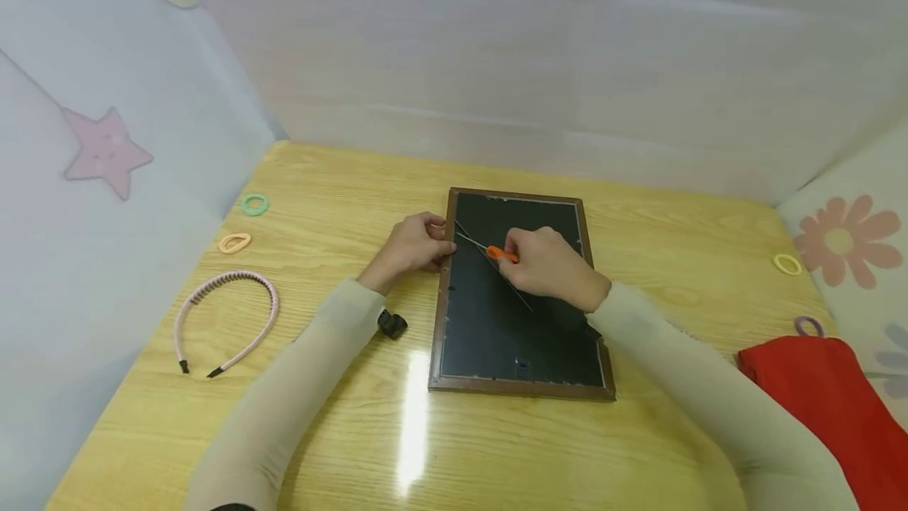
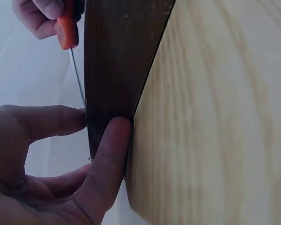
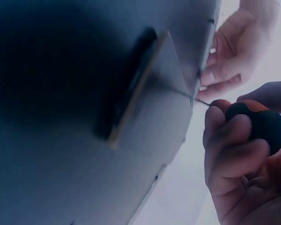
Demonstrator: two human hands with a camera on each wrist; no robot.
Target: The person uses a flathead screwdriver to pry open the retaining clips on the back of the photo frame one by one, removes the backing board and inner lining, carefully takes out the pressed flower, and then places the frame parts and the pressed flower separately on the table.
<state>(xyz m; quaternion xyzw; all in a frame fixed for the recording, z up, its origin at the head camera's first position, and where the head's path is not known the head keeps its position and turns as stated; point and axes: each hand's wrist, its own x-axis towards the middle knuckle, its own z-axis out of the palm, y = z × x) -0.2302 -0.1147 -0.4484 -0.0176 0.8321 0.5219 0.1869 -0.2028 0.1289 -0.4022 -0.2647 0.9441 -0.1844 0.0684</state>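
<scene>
A picture frame (image 1: pixel 521 390) with a brown border lies face down, its black backing (image 1: pixel 489 345) upward. A stand flap (image 3: pixel 159 112) juts from the backing. My right hand (image 1: pixel 549 262) grips a screwdriver (image 1: pixel 502 254) by its orange and black handle. The thin metal shaft points left, its tip close to the frame's inner left edge. At that edge my left hand (image 1: pixel 418 243) holds the frame, one digit over the rim and another against the outer side (image 2: pixel 117 61). In the left wrist view the screwdriver handle (image 2: pixel 67 33) shows above these fingers.
A pink headband (image 1: pixel 273 314) lies on the wooden table (image 1: pixel 340 448) at left, near green (image 1: pixel 254 205) and orange (image 1: pixel 235 243) hair ties. By my left wrist is a small black object (image 1: pixel 392 325). Yellow (image 1: pixel 787 264) and purple (image 1: pixel 809 326) ties and red cloth (image 1: pixel 816 377) lie right.
</scene>
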